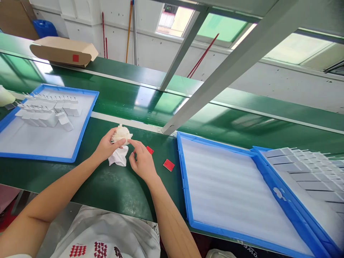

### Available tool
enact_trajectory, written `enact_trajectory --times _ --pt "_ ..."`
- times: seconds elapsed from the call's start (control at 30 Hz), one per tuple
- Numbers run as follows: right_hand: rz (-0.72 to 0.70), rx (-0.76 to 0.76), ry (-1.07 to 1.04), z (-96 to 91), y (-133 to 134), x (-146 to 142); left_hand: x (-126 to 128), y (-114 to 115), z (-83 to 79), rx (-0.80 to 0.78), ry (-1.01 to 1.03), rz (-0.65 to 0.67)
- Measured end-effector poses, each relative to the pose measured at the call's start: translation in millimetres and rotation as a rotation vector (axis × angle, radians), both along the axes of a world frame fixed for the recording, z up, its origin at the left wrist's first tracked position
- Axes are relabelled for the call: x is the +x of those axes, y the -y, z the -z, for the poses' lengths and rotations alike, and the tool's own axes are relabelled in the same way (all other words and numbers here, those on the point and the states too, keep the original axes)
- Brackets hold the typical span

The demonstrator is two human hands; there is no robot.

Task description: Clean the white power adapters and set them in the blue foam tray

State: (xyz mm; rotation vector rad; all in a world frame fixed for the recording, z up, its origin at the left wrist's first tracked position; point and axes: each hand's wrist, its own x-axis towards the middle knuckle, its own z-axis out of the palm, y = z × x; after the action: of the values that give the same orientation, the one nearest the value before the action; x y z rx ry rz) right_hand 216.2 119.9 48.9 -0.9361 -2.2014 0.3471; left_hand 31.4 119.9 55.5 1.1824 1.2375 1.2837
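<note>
My left hand (pixel 106 146) is closed around a cream-white ruffled ball (pixel 121 134), which looks like a flower head or crumpled soft material; its exact kind I cannot make out. Below the ball hangs a white piece of cloth or thin paper (pixel 118 156), close to the left fingers. My right hand (pixel 142 160) is at the ball's right side, its index finger stretched out and touching the ball's lower edge. The right thumb stands apart from that finger, and the other fingers are loosely bent. Two small red cards (pixel 168 165) lie on the green table beside the right hand, one partly hidden behind it.
On the left, a blue-rimmed tray (pixel 76 143) bears several white boxes (pixel 43 113). To the right stand a blue-rimmed tray with a white liner (pixel 228 186) and another tray with rows of white-grey boxes (pixel 309 175). A grey metal post (pixel 215 84) slants across; a cardboard box (pixel 57 50) sits behind.
</note>
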Motion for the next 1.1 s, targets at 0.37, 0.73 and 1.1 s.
enact_trajectory --times 0.37,0.73,1.1 --pt "0.012 -0.008 0.016 -0.9 0.8 0.4 -4.2 -1.3 -0.1 -0.031 -0.176 -0.001" --pt "-0.006 0.029 0.096 0.2 1.0 -0.4 -1.1 0.6 0.5 0.078 -0.042 -0.096" --pt "0.001 0.027 0.105 3.1 -0.8 0.0 -2.7 3.5 -10.7 0.125 -0.397 -0.129"
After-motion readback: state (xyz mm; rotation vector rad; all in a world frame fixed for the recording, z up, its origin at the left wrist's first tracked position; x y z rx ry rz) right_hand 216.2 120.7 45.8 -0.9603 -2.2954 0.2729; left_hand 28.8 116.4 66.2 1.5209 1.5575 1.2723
